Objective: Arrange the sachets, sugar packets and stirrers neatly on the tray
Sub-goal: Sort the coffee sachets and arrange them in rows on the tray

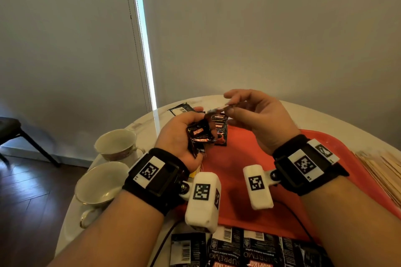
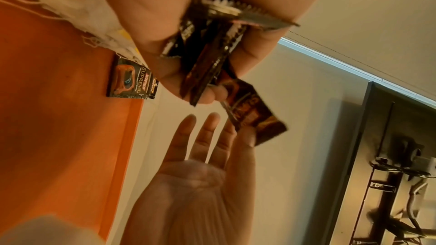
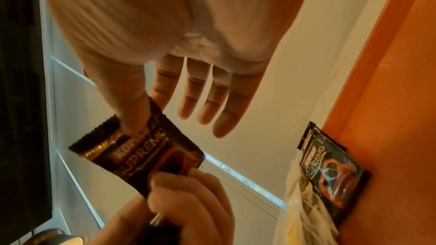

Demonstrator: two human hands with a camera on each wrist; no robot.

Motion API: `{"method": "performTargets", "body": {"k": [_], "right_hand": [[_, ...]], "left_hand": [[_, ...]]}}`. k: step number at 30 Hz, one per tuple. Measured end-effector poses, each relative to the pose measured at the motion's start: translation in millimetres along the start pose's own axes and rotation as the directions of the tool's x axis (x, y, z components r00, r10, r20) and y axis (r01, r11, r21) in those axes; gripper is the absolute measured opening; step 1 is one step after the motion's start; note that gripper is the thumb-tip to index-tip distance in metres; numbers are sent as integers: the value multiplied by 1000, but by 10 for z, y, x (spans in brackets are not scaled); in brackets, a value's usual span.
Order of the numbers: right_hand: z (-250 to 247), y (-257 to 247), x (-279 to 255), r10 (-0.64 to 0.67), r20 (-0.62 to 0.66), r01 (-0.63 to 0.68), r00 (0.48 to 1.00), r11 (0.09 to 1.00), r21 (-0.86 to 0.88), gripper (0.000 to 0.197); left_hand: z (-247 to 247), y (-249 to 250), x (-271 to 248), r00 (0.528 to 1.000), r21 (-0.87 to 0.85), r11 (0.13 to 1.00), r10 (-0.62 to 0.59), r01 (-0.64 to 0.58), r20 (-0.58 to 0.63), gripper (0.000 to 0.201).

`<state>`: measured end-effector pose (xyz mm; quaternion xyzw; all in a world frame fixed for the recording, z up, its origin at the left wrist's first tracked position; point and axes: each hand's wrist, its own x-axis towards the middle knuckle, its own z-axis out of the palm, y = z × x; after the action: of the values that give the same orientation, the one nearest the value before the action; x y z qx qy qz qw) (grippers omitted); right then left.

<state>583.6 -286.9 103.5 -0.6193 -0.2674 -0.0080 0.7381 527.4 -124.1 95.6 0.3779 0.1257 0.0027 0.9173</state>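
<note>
My left hand [image 1: 186, 130] grips a bunch of dark coffee sachets [image 1: 200, 134] above the far left corner of the red tray [image 1: 238, 158]. My right hand [image 1: 249, 112] pinches one sachet [image 3: 139, 154] between thumb and forefinger, its other fingers straight; that sachet's lower end is still among my left fingers [image 3: 188, 189]. In the left wrist view the bunch [image 2: 212, 53] fans out of my fist, with the pinched sachet [image 2: 254, 115] at its tip. One sachet [image 1: 220, 134] lies flat on the tray's far left part. Wooden stirrers [image 1: 382, 171] lie right of the tray.
Two empty teacups [image 1: 117, 143] [image 1: 97, 184] stand on the table left of the tray. Several sachets [image 1: 238, 247] lie face down at the near edge, and one more [image 1: 181, 109] lies beyond the tray. A dark chair [image 1: 13, 130] stands at the far left.
</note>
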Motion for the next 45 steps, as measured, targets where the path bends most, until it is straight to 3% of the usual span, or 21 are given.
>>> {"method": "performTargets", "body": {"k": [4,7,11,14,16,22,24,26,27,31,34,38,45], "right_hand": [[-7,-45,9,55,-94,-45,994,993,107,15],[-4,-51,12,115,-108,-100,987,985,138,11],[4,-48,35,236,-137,-218,962,966,136,6],[-6,-54,41,340,-173,-302,924,930,210,6],[-17,-78,37,389,-174,-339,905,905,258,19],[42,-68,15,414,-214,-361,885,899,247,40],[44,-81,9,429,-139,-401,892,896,189,33],[66,-100,-5,449,-28,-440,893,885,150,9],[76,-93,-7,453,-5,-448,891,883,138,6],[62,-31,38,429,-119,-404,895,895,188,14],[-106,107,89,501,-261,-465,825,865,190,13],[-222,367,111,637,-350,-681,687,732,-3,10],[-136,453,231,675,-335,-750,658,627,-209,7]], "left_hand": [[20,-32,16,997,41,996,78,-77,-30,49],[35,-81,-19,979,151,968,198,-202,37,32],[7,-104,-9,955,239,925,284,-296,84,27],[-2,-117,9,950,255,915,296,-313,105,32],[8,-118,8,946,257,911,297,-322,130,34],[-5,-138,49,948,218,923,303,-318,98,30],[-23,-136,74,946,199,924,318,-325,68,29],[-46,-124,100,941,188,922,338,-337,32,27],[-53,-120,109,939,190,920,345,-342,21,25],[-49,-132,138,939,179,924,344,-338,-3,19],[-48,-97,167,930,149,927,358,-343,-81,14],[-77,-45,193,932,99,940,337,-326,-133,25],[-100,-43,205,930,117,936,345,-331,-131,26]]}}
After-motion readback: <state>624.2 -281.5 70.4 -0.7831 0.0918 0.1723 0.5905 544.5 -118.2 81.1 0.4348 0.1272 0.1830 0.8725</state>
